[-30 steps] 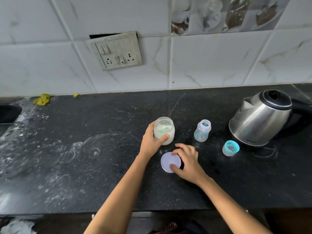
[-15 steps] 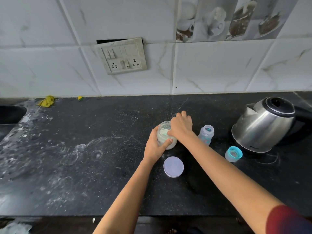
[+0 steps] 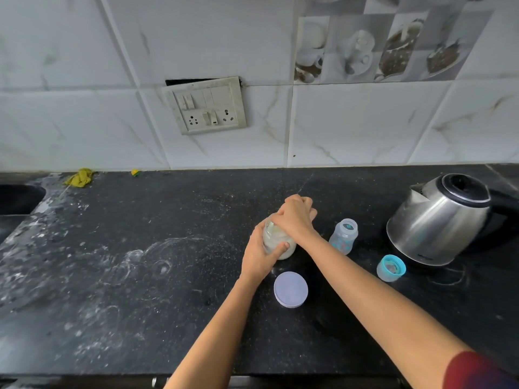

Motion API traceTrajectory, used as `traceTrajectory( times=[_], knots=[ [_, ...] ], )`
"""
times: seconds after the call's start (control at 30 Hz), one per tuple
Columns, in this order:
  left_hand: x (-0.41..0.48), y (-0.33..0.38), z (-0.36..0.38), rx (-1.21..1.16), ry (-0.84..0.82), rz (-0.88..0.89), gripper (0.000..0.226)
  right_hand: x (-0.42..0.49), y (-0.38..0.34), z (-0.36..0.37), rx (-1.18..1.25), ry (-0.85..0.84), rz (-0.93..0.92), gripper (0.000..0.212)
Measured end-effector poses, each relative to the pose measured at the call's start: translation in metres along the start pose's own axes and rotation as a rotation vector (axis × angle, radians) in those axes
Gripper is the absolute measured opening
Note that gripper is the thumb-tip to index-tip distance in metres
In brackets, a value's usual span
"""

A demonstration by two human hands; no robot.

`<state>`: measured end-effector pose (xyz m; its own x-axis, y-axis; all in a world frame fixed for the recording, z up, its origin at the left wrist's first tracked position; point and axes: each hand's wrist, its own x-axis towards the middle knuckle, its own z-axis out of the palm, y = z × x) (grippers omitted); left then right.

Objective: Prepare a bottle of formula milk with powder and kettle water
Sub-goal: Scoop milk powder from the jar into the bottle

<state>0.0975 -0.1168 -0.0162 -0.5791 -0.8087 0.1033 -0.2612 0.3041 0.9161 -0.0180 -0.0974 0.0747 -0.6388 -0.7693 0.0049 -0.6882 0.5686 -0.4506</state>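
**Both hands on the open powder jar**

The powder jar stands mid-counter on the black countertop, its mouth hidden. The left hand wraps its side, fingers clamped around the glass. The right hand covers the mouth, fingers curled together; whether they grip anything cannot be told. The jar's lid lies flat at 6 o'clock. The baby bottle stands uncapped at 3 o'clock, its teal cap and the steel kettle farther that way.
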Motion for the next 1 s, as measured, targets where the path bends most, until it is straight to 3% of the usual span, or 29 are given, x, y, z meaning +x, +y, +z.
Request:
traceTrajectory(
  times=[0.3,0.47,0.7,0.9,1.0],
  knots=[
    [0.0,0.001,0.0,0.003,0.01,0.004,0.071,0.0,-0.003,0.003,-0.07,0.034,0.0,0.021],
    [0.0,0.001,0.0,0.013,0.008,-0.035,0.079,0.003,-0.007,0.0,0.125,-0.053,0.025,0.019],
    [-0.001,0.003,-0.001,-0.012,0.018,-0.037,0.074,0.007,0.007,-0.018,0.323,-0.084,0.02,0.027],
    [-0.003,0.006,-0.002,-0.029,0.015,-0.017,0.069,0.004,0.02,-0.023,0.281,-0.014,0.078,0.043],
    [-0.004,0.007,-0.002,-0.029,0.018,-0.023,0.068,-0.001,0.015,-0.02,0.233,0.012,0.094,0.04]
  ],
)
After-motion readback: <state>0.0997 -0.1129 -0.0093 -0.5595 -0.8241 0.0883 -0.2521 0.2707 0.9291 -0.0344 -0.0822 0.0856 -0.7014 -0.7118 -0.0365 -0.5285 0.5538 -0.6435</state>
